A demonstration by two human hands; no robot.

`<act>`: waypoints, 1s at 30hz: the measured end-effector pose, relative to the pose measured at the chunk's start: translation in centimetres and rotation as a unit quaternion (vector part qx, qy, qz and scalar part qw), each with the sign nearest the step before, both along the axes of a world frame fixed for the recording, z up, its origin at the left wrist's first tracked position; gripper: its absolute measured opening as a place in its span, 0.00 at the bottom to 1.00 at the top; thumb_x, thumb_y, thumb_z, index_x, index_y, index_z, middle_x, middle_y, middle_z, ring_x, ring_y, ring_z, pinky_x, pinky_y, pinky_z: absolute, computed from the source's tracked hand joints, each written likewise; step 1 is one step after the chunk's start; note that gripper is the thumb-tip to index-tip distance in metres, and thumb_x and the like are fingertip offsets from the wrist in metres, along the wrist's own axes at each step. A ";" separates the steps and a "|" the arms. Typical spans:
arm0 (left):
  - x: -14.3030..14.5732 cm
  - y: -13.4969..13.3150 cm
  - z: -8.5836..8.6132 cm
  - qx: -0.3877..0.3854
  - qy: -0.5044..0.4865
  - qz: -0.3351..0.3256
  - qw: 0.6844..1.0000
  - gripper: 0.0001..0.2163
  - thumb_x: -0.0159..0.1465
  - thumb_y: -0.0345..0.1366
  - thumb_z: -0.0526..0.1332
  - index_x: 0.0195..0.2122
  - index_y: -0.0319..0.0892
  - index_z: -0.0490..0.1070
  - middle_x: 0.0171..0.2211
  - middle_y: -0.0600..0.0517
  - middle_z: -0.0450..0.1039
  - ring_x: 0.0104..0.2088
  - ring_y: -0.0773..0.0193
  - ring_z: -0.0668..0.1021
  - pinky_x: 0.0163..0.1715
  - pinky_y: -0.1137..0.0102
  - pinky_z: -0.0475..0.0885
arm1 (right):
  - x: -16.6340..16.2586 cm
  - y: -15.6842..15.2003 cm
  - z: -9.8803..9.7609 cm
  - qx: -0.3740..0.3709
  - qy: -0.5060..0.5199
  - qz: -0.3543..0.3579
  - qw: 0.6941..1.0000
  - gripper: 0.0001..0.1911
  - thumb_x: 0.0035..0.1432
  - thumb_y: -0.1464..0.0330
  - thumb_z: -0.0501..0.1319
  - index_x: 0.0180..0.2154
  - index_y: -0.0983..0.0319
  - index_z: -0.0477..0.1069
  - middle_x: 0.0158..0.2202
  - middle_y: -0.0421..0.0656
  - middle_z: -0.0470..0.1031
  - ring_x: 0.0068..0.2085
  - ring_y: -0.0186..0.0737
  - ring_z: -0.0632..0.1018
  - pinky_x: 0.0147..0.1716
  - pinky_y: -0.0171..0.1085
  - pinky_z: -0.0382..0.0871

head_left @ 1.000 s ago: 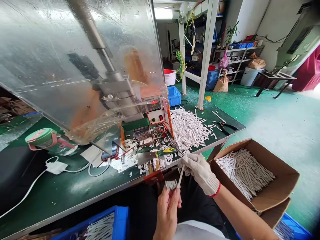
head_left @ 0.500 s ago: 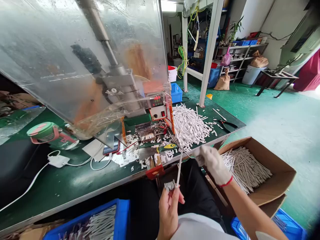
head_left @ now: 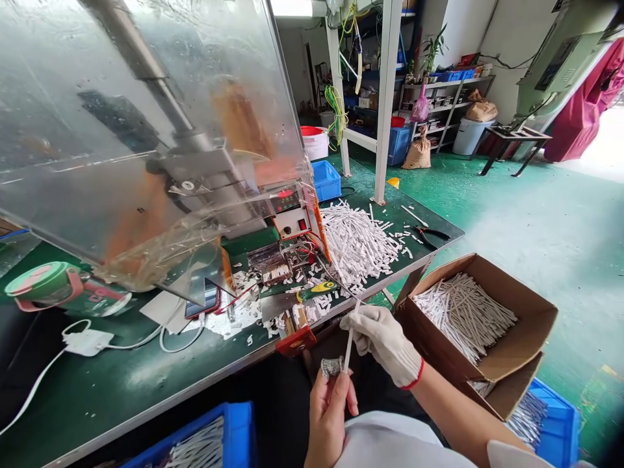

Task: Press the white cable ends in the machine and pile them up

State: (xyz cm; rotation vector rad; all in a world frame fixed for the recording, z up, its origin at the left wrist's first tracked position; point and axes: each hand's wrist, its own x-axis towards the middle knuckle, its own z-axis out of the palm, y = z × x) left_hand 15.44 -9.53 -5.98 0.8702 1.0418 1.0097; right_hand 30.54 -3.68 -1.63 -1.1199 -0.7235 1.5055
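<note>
Since half a second ago, the gloved right hand (head_left: 383,341) has swung back from beside the carton (head_left: 531,331) to the white strip (head_left: 347,354), while the bare left hand (head_left: 331,419) has kept its hold on the lower end; everything also sits further left in the head view. There, one strip stands between the two hands, its top leaning slightly right, above the lap and near the edge of the table (head_left: 160,374). Left fingertips pinch it low, with one grey mesh-like piece (head_left: 331,368) at the index finger; whether that is worn or held cannot be told. Gloved thumb and fingers pinch higher, leaving a short tip above them, so the two grips probably steady the strip between them. Only the right hand wears a glove, likely to guard its skin. One open carton stands beside the right arm, presumably for easy reach, its strips too many to count. One heap of white pieces (head_left: 358,244), one pair of pliers (head_left: 431,236) and one scraper (head_left: 318,290) lie on the tabletop, apart from both hands. Two blue bins flank the person: a left bin (head_left: 242,432) and a right bin (head_left: 560,409), each with strips.
</note>
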 end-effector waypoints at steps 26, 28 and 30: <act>1.1 4.1 1.5 0.017 0.068 -0.084 0.994 0.19 0.60 0.51 0.67 0.43 0.40 0.76 0.37 0.43 0.83 0.39 0.53 0.84 0.39 0.65 0.77 | 2.9 0.4 -0.8 -0.017 -0.114 -0.033 0.993 0.15 0.68 0.62 0.61 0.51 0.66 0.72 0.45 0.46 0.75 0.40 0.38 0.79 0.37 0.39 0.77; 1.7 4.7 1.8 0.004 0.057 -0.082 0.995 0.19 0.62 0.53 0.65 0.39 0.40 0.75 0.26 0.50 0.80 0.26 0.60 0.81 0.29 0.69 0.75 | 2.7 0.4 -1.1 -0.010 -0.121 -0.045 0.992 0.15 0.69 0.62 0.61 0.51 0.65 0.72 0.47 0.46 0.75 0.41 0.40 0.79 0.39 0.40 0.77; 2.2 4.7 1.9 0.002 0.062 -0.089 0.994 0.18 0.64 0.53 0.61 0.35 0.41 0.72 0.18 0.56 0.71 0.16 0.66 0.73 0.20 0.73 0.67 | 2.8 0.7 -1.3 -0.001 -0.126 -0.061 0.990 0.15 0.69 0.61 0.61 0.50 0.65 0.72 0.46 0.46 0.75 0.41 0.39 0.78 0.39 0.40 0.77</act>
